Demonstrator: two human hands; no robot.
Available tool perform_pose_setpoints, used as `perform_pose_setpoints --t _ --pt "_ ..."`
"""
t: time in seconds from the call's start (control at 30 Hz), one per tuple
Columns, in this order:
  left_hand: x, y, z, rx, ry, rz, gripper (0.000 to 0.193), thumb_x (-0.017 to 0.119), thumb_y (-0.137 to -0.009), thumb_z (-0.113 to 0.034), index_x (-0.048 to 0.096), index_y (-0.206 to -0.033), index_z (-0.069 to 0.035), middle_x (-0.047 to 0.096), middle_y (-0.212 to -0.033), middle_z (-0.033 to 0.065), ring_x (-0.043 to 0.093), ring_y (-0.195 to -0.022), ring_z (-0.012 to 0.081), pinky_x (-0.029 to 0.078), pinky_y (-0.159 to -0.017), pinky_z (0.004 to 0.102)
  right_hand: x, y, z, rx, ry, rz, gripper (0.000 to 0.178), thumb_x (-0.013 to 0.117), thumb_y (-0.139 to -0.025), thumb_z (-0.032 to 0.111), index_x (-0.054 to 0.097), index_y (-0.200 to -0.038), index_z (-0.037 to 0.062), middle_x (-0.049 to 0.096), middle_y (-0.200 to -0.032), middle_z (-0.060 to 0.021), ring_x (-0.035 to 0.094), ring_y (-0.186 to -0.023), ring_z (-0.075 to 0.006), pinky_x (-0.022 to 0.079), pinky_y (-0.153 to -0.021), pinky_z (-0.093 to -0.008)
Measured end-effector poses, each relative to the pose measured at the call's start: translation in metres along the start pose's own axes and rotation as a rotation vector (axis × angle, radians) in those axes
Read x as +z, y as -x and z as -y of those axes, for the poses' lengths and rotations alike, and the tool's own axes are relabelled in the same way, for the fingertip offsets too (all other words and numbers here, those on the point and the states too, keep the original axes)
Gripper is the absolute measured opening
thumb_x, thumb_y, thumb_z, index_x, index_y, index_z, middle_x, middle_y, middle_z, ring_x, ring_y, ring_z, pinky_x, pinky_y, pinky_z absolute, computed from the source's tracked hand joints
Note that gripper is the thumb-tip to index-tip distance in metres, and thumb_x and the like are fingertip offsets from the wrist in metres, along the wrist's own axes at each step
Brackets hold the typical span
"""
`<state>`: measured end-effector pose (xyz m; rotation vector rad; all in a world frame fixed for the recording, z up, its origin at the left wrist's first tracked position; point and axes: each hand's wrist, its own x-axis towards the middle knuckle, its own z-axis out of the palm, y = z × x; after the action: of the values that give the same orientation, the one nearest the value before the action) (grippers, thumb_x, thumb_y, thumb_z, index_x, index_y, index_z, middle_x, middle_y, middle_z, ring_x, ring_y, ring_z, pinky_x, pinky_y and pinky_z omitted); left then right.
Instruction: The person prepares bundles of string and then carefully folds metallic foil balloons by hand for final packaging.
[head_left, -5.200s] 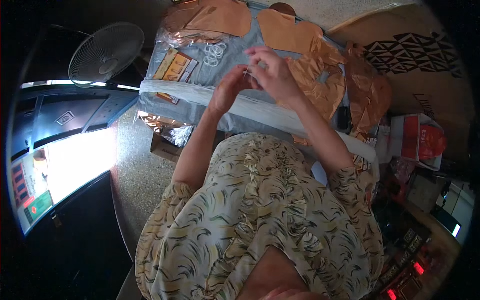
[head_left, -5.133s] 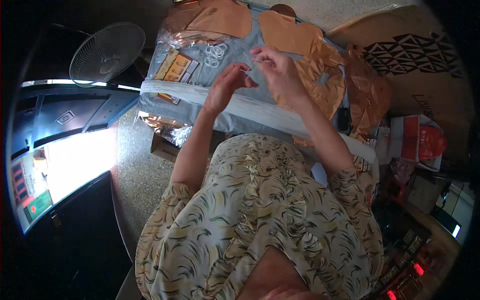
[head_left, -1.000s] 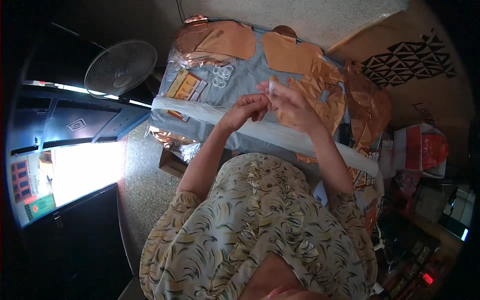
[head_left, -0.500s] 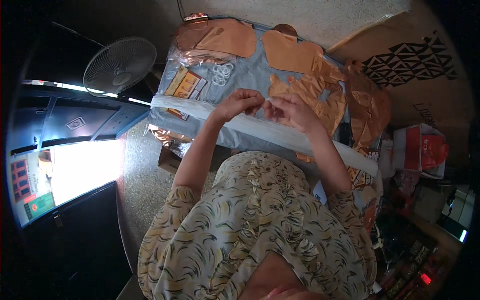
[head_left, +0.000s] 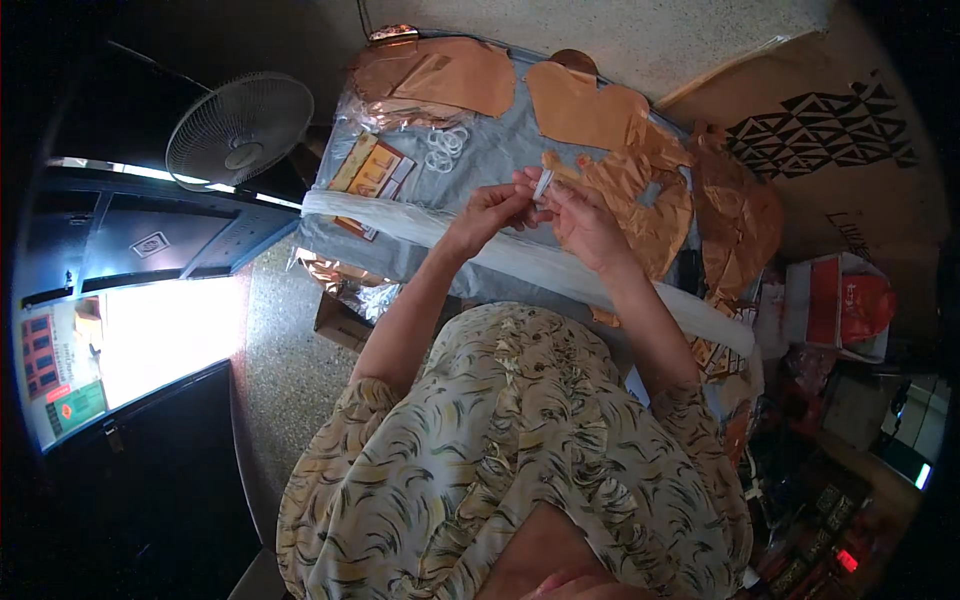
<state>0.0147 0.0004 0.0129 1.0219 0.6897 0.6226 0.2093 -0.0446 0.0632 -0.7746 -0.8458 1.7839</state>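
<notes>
A small coil of white ribbon (head_left: 543, 184) stands up between the fingers of my right hand (head_left: 584, 222), closed on it. Right beside it is my left hand (head_left: 490, 216), its fingers pinched together and its fingertips close to the coil; what they grip is too small to make out. Both hands are above the near part of the grey-covered table, over a long strip of whitish translucent sheeting (head_left: 400, 217). More white ribbon coils (head_left: 443, 148) lie farther off on the table. Copper-coloured foil balloons (head_left: 640, 205), flat and crumpled, lie just beyond my right hand.
More flat copper foil balloons (head_left: 440, 80) cover the far edge. Printed packets (head_left: 372, 170) lie on the left side. A fan (head_left: 242, 130) stands left of the table, a large cardboard box (head_left: 820, 120) at the right, and a red-and-white bag (head_left: 845, 300) below it.
The white coil now shows upright at my right fingertips. My left hand has shifted slightly right and nearer to me, my right hand slightly left. The table's things stay put.
</notes>
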Motion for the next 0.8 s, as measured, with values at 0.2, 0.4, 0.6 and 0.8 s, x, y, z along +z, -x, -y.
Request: perform_pose_setpoints --t 0.2,0.4,0.6,0.8 --pt "0.010 0.001 -0.007 -0.006 -0.197 -0.012 0.029 0.061 -0.101 -0.030 0.073 -0.097 -0.003 0.070 -0.083 0.0026 0.064 -0.077 0.0099 0.052 -0.072 0.0260 0.000 -0.003 -0.003 -0.030 0.286 -0.054 0.040 0.046 -0.108 0.021 0.052 -0.140 -0.0016 0.057 -0.142 -0.0131 0.059 -0.124 -0.0194 0.051 -0.086 -0.0294" --pt "0.024 0.001 -0.012 -0.015 -0.311 -0.146 0.034 0.063 -0.099 -0.030 0.075 -0.085 -0.002 0.067 -0.069 0.0021 0.060 -0.063 0.0079 0.047 -0.057 0.0236 -0.004 -0.001 -0.011 -0.002 0.367 -0.073 0.039 0.047 -0.108 0.021 0.054 -0.138 -0.0022 0.061 -0.137 -0.0099 0.063 -0.110 -0.0145 0.053 -0.088 -0.0293" --pt "0.017 0.001 -0.008 -0.062 -0.251 -0.207 0.032 0.064 -0.098 -0.029 0.075 -0.087 -0.001 0.065 -0.067 0.0004 0.055 -0.059 0.0069 0.044 -0.054 0.0228 -0.017 0.001 -0.030 0.067 0.383 -0.124 0.037 0.052 -0.106 0.019 0.056 -0.136 -0.0015 0.064 -0.128 -0.0090 0.064 -0.105 -0.0134 0.053 -0.090 -0.0300" --pt "0.015 0.005 -0.015 -0.030 -0.175 -0.184 0.033 0.064 -0.099 -0.031 0.074 -0.094 0.000 0.063 -0.070 -0.0013 0.052 -0.061 0.0067 0.043 -0.056 0.0238 -0.020 0.005 -0.036 0.135 0.313 -0.199 0.027 0.058 -0.100 0.012 0.066 -0.120 -0.0040 0.071 -0.110 -0.0093 0.067 -0.096 -0.0140 0.053 -0.088 -0.0294"
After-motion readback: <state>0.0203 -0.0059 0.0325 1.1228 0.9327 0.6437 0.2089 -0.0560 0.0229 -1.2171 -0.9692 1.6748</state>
